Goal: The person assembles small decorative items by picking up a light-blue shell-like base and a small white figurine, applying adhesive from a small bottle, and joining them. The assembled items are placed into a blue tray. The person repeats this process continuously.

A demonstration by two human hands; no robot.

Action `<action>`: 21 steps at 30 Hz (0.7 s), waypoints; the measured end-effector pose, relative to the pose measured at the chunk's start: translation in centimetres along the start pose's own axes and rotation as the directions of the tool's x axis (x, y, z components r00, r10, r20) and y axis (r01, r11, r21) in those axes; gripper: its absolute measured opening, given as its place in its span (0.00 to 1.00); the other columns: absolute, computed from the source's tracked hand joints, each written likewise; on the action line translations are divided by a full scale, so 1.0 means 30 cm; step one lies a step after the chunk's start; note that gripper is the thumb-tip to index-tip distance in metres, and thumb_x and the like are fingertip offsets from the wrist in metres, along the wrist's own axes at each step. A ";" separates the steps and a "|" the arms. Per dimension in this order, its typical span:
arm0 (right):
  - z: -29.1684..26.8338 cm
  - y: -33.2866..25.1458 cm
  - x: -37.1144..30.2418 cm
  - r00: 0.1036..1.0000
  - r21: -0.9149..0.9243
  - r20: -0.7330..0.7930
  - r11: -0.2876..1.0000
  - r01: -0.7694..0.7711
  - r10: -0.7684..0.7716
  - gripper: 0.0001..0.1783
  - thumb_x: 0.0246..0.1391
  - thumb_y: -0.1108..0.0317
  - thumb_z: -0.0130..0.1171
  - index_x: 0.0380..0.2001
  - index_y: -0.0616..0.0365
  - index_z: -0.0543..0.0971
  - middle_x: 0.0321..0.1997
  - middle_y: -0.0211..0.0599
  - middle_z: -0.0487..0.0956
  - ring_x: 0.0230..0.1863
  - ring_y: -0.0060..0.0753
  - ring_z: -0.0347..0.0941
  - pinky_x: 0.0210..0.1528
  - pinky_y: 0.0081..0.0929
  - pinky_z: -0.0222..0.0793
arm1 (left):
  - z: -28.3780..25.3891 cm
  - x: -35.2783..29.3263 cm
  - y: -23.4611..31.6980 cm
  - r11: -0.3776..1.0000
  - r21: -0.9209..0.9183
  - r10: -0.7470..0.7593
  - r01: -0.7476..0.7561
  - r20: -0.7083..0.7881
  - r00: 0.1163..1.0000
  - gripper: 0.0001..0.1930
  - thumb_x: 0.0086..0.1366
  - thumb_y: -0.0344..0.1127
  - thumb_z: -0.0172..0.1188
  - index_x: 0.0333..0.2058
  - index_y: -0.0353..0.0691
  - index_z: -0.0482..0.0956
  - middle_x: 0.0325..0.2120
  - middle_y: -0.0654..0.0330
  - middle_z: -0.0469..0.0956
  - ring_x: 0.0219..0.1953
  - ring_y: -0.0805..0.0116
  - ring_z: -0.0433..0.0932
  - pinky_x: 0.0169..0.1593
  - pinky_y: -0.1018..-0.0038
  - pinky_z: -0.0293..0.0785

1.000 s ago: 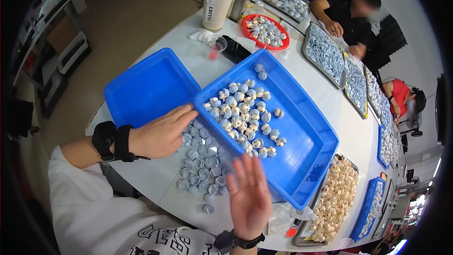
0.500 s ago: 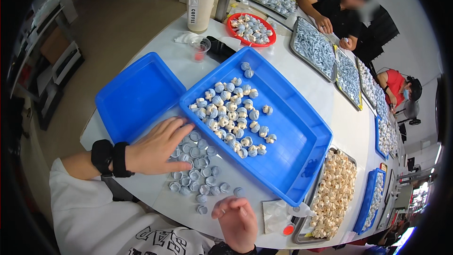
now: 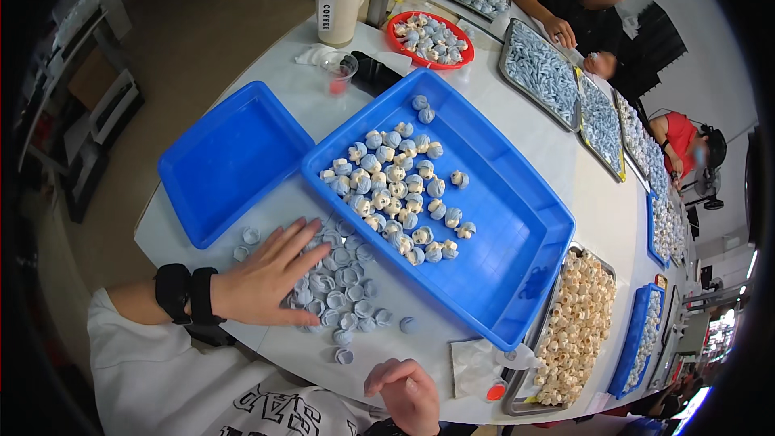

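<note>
The left hand (image 3: 265,278), fingers spread, was nearer the grey-blue cups (image 3: 353,276), at its three o'clock; the right hand (image 3: 408,394), loosely half-curled, had them at eleven.

Worn on your head, the left fisheye camera looks down and forward from above and behind your left hand (image 3: 262,281) and right hand (image 3: 408,397), near both. Its wide view takes in floor (image 3: 202,40) left of your left hand and the table (image 3: 291,105) receding well beyond your right hand.
</note>
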State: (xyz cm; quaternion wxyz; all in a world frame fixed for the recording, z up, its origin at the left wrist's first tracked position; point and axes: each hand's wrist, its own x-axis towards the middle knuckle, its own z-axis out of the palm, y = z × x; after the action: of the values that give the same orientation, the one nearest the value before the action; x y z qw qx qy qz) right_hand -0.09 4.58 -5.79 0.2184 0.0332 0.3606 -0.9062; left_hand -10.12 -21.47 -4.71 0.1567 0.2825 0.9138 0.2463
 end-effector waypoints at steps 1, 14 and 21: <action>0.001 0.000 -0.003 1.000 -0.014 0.005 1.000 0.002 -0.002 0.16 0.57 0.59 0.47 0.35 0.65 0.70 0.32 0.43 0.71 0.35 0.34 0.68 0.41 0.29 0.63 | 0.001 -0.010 0.009 0.999 -0.031 0.012 -0.012 0.000 1.000 0.45 0.53 0.59 0.56 0.58 0.32 0.49 0.59 0.36 0.40 0.61 0.35 0.40 0.60 0.47 0.41; -0.037 -0.034 -0.055 0.999 -0.065 -0.009 0.997 0.044 -0.045 0.17 0.57 0.58 0.47 0.35 0.65 0.69 0.33 0.44 0.71 0.35 0.35 0.68 0.40 0.29 0.63 | -0.011 -0.124 0.027 0.989 -0.107 -0.094 0.099 0.050 0.994 0.50 0.50 0.58 0.61 0.59 0.29 0.44 0.59 0.34 0.34 0.61 0.32 0.35 0.60 0.46 0.39; -0.044 -0.033 -0.075 0.998 -0.088 -0.040 0.995 0.039 -0.042 0.18 0.57 0.58 0.47 0.35 0.66 0.69 0.33 0.44 0.71 0.35 0.34 0.68 0.40 0.28 0.63 | 0.050 -0.133 0.083 0.992 -0.128 -0.001 -0.008 -0.068 0.998 0.43 0.52 0.54 0.60 0.57 0.33 0.52 0.60 0.38 0.37 0.61 0.35 0.42 0.59 0.47 0.44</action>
State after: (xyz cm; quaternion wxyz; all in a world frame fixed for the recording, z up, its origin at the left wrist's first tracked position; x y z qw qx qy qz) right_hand 1.41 6.93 -5.63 0.1936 0.0352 0.4049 -0.8929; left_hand -5.22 -21.50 -4.03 0.1431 0.2649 0.9003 0.3142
